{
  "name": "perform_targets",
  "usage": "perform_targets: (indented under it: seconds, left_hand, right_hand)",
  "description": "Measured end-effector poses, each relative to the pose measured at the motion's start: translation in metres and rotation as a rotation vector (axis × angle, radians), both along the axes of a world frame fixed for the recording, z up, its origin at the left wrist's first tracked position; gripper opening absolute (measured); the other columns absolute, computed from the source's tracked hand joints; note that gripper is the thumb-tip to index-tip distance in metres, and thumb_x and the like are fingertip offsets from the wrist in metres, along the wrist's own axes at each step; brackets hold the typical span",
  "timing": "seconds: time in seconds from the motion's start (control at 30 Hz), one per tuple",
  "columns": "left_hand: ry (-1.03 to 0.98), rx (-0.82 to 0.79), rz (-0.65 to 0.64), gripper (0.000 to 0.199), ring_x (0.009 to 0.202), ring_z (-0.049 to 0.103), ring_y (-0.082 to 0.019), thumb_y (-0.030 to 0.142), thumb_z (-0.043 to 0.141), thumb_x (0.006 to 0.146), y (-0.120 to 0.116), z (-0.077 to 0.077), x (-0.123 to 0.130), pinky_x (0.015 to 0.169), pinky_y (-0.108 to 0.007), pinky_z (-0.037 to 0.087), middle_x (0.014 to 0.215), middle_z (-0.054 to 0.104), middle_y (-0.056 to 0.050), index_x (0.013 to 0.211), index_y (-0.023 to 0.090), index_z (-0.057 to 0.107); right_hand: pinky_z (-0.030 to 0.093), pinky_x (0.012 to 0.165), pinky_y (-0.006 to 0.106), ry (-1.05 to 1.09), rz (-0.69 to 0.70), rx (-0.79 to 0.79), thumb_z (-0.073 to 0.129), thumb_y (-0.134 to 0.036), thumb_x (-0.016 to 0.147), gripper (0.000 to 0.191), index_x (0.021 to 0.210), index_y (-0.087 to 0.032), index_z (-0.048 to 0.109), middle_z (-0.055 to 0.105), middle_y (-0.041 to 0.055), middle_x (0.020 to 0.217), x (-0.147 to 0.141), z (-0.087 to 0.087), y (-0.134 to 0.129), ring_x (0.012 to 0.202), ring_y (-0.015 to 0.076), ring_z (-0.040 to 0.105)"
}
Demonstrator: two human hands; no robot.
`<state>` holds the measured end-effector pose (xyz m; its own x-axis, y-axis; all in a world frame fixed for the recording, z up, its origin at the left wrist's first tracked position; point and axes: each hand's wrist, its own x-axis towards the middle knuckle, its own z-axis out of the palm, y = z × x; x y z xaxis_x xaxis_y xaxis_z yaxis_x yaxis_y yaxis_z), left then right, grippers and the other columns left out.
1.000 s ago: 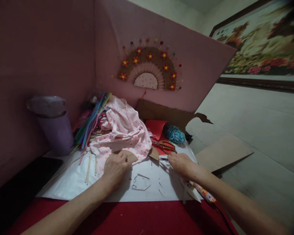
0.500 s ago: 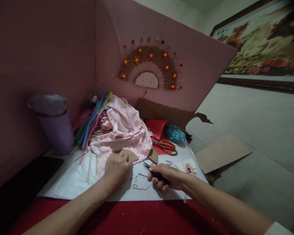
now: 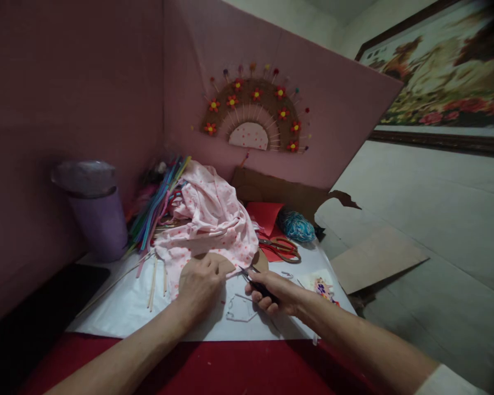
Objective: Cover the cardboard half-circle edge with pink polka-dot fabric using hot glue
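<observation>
My left hand [image 3: 201,285] presses down with curled fingers on a rounded brown cardboard piece [image 3: 227,266], which lies on the pink dotted cloth [image 3: 214,214]. In my right hand [image 3: 280,292] is a pair of small scissors [image 3: 267,291] with black handles. Their slim blades point up and left, near the cloth's lower edge and just right of the cardboard. Whether they touch the cloth is too small to tell. Another cardboard piece [image 3: 261,261] shows behind the blades. Below, white bent strips [image 3: 241,308] lie on the white sheet [image 3: 127,312].
Red-handled scissors [image 3: 284,249], red paper [image 3: 265,216] and blue yarn [image 3: 297,226] lie at the back right. Left are pipe cleaners [image 3: 158,203], thin sticks [image 3: 151,285] and a purple bin [image 3: 99,225]. A pink board [image 3: 313,93] bearing a decorated half-ring stands behind.
My right hand with the small scissors has moved slightly left and up, bringing the blades to the cloth's edge. The left hand stays on the cardboard. The view has shifted a little.
</observation>
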<state>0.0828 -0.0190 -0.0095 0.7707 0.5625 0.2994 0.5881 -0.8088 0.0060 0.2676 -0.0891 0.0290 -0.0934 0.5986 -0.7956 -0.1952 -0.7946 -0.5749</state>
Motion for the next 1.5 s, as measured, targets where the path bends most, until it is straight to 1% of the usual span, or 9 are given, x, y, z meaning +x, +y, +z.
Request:
perform_targets:
  seconds: [0.17, 0.3, 0.47, 0.7, 0.87, 0.97, 1.2, 1.4, 1.5]
  left_hand:
    - [-0.004, 0.031, -0.003, 0.022, 0.08, 0.054, -0.027, 0.014, 0.051, 0.084, 0.0, -0.002, 0.0, 0.066, -0.04, 0.042, 0.086, 0.063, -0.013, 0.089, 0.016, 0.072]
    - [-0.019, 0.037, -0.004, 0.021, 0.079, 0.054, -0.026, 0.014, 0.051, 0.084, -0.001, -0.003, 0.001, 0.066, -0.039, 0.042, 0.084, 0.062, -0.013, 0.088, 0.015, 0.072]
    - [-0.01, 0.032, -0.006, 0.02, 0.079, 0.054, -0.025, 0.014, 0.051, 0.084, 0.0, -0.004, 0.001, 0.066, -0.039, 0.042, 0.083, 0.062, -0.013, 0.087, 0.014, 0.071]
    - [0.002, 0.04, 0.003, 0.021, 0.078, 0.054, -0.026, 0.014, 0.05, 0.085, -0.001, -0.003, 0.002, 0.065, -0.039, 0.041, 0.085, 0.063, -0.013, 0.085, 0.015, 0.071]
    - [-0.003, 0.048, 0.004, 0.02, 0.078, 0.054, -0.027, 0.013, 0.05, 0.084, -0.001, -0.003, 0.001, 0.065, -0.039, 0.04, 0.084, 0.062, -0.013, 0.084, 0.015, 0.071]
    - [-0.007, 0.06, 0.005, 0.019, 0.078, 0.054, -0.027, 0.014, 0.051, 0.084, -0.001, -0.006, 0.0, 0.065, -0.039, 0.04, 0.085, 0.062, -0.013, 0.086, 0.015, 0.07]
    - [0.022, 0.046, 0.026, 0.02, 0.08, 0.055, -0.027, 0.014, 0.05, 0.086, -0.002, -0.006, 0.0, 0.064, -0.038, 0.041, 0.088, 0.062, -0.013, 0.09, 0.015, 0.069]
    - [0.022, 0.053, 0.01, 0.021, 0.079, 0.054, -0.025, 0.014, 0.049, 0.086, -0.001, -0.006, 0.0, 0.065, -0.038, 0.042, 0.086, 0.062, -0.013, 0.089, 0.015, 0.069]
    - [0.017, 0.057, 0.001, 0.02, 0.08, 0.054, -0.025, 0.014, 0.049, 0.086, -0.001, -0.006, 0.001, 0.066, -0.038, 0.042, 0.085, 0.062, -0.013, 0.089, 0.014, 0.069]
  right_hand:
    - [0.015, 0.023, 0.009, -0.013, -0.008, 0.005, 0.028, -0.044, 0.098, 0.041, 0.076, -0.015, 0.047, 0.039, -0.0079, 0.047, 0.006, 0.0, 0.0, 0.027, 0.0016, 0.024]
    - [0.015, 0.023, 0.009, -0.02, 0.02, 0.029, 0.028, -0.048, 0.097, 0.045, 0.075, -0.015, 0.048, 0.039, -0.0079, 0.047, 0.006, -0.002, 0.006, 0.027, 0.0015, 0.023]
    - [0.016, 0.022, 0.01, -0.046, 0.047, 0.008, 0.027, -0.049, 0.097, 0.047, 0.072, -0.016, 0.048, 0.037, -0.0083, 0.045, 0.005, -0.002, 0.011, 0.026, 0.002, 0.023]
    - [0.014, 0.023, 0.01, -0.014, 0.025, 0.005, 0.027, -0.045, 0.098, 0.045, 0.07, -0.016, 0.046, 0.036, -0.0089, 0.043, 0.004, -0.001, 0.012, 0.025, 0.0018, 0.022]
    - [0.011, 0.023, 0.011, -0.075, 0.006, 0.008, 0.027, -0.04, 0.099, 0.043, 0.066, -0.017, 0.043, 0.027, -0.0113, 0.04, 0.002, -0.004, 0.013, 0.024, 0.0023, 0.018]
    - [0.01, 0.023, 0.012, -0.128, -0.01, 0.022, 0.029, -0.04, 0.098, 0.042, 0.065, -0.018, 0.041, 0.025, -0.012, 0.038, 0.001, -0.007, 0.014, 0.024, 0.002, 0.017]
    - [0.01, 0.023, 0.011, -0.21, -0.03, 0.049, 0.033, -0.037, 0.098, 0.04, 0.064, -0.018, 0.041, 0.025, -0.0123, 0.036, 0.0, -0.014, 0.016, 0.022, 0.0016, 0.018]
    - [0.013, 0.022, 0.011, -0.134, 0.026, 0.012, 0.029, -0.045, 0.097, 0.042, 0.069, -0.017, 0.044, 0.034, -0.01, 0.042, 0.002, -0.006, 0.014, 0.024, 0.0022, 0.022]
    - [0.013, 0.022, 0.01, -0.092, 0.05, -0.003, 0.027, -0.047, 0.097, 0.044, 0.069, -0.017, 0.044, 0.034, -0.0099, 0.043, 0.003, -0.004, 0.018, 0.024, 0.0023, 0.021]
